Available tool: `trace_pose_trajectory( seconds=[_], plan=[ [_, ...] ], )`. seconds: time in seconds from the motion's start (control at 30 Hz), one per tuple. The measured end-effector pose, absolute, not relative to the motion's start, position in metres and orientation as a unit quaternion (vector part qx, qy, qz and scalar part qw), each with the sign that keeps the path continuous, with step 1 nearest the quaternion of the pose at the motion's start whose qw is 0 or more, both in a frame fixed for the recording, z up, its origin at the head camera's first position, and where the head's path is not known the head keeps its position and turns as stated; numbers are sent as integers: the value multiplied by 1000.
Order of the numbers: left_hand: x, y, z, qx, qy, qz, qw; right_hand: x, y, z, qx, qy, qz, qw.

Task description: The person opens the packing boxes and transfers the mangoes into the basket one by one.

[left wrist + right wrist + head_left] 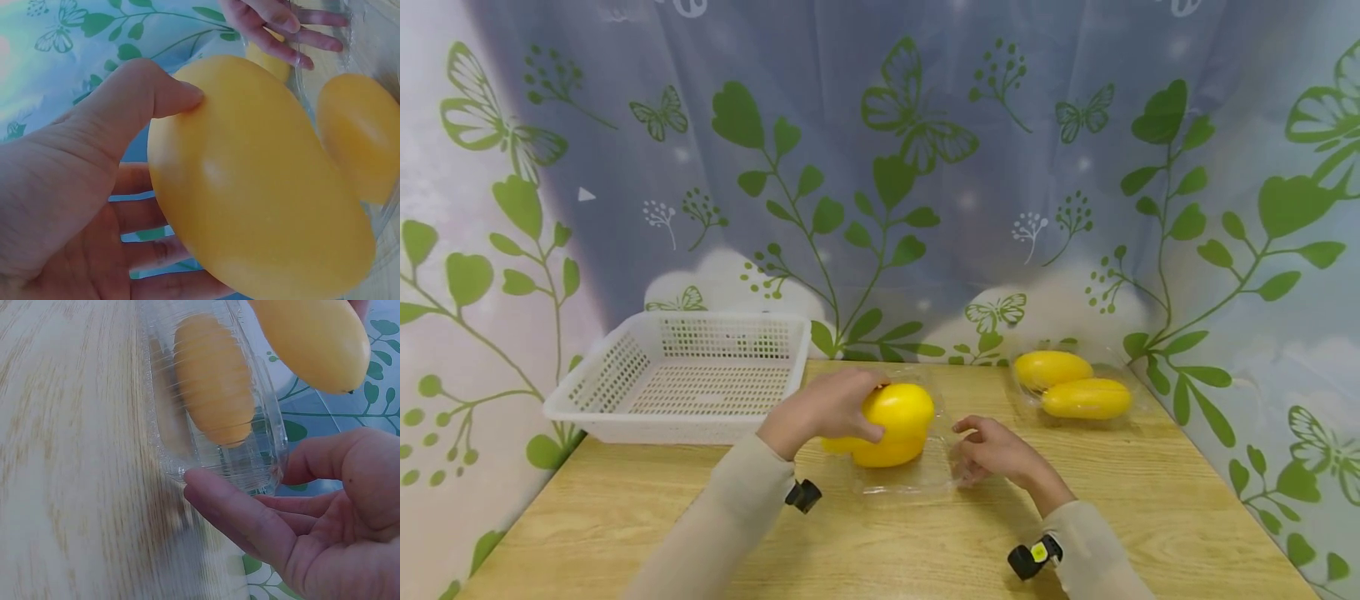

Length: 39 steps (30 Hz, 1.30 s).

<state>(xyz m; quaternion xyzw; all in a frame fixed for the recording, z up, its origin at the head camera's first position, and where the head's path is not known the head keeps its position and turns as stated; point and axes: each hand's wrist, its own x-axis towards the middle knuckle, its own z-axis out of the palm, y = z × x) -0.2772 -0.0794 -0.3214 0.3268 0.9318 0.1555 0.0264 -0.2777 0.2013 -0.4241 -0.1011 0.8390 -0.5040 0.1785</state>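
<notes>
In the head view my left hand [831,404] grips a large smooth yellow fruit [904,408] above a clear plastic container [917,479]. The left wrist view shows the thumb on one side of this fruit [250,175] and the fingers spread along the other. A second yellow fruit [215,381] lies inside the container, seen through its ridged wall in the right wrist view. My right hand [325,519] holds the container's near end, with thumb and fingers on different sides of its corner. The container's far side is partly hidden by the fruit and left hand.
An empty white perforated basket [677,429] stands at the back left of the wooden table [925,550]. At the back right, two yellow fruits [1052,369] lie in another clear container [1022,400]. A patterned curtain [850,167] hangs behind the table.
</notes>
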Motion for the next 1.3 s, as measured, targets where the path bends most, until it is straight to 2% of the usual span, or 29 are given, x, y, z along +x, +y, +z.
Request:
trace_pose_trajectory(
  seconds=[0.9,1.3],
  plan=[
    [-290,-115,-312,287,952,105,23,-278,202,-428,-98,833,-513,182],
    [-306,-140,-311,264,945,170,89,-278,201,-426,-102,832,-514,182]
  ],
)
